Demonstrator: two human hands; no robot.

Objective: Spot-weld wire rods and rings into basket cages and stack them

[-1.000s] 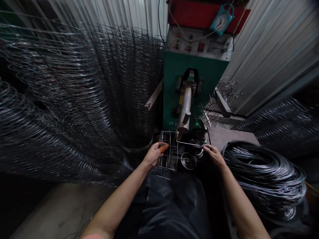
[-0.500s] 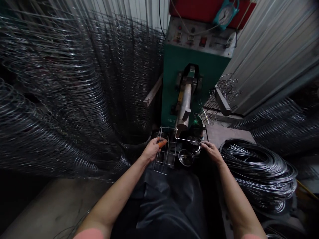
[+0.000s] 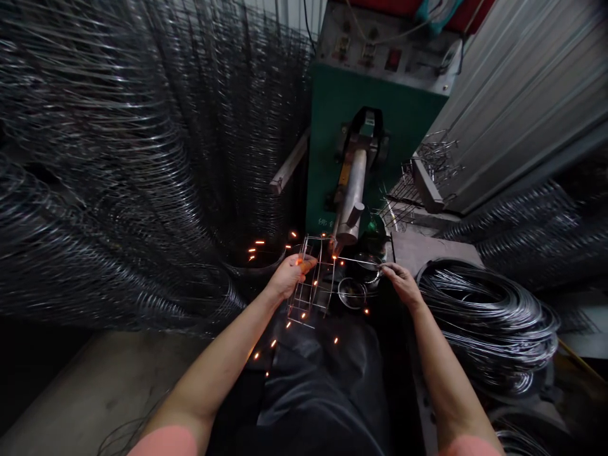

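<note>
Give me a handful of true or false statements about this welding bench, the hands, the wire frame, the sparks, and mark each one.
1. Orange sparks fly around the silvery wire grid frame. True.
2. The left hand grips that frame's upper left edge. True.
3. A big coil of grey steel wire lies to the person's right. True.
4. The right hand rests on that coil. False: it pinches a thin straight wire that runs to the frame.
5. The box-shaped welding machine is painted red. False: its body is green.
</note>
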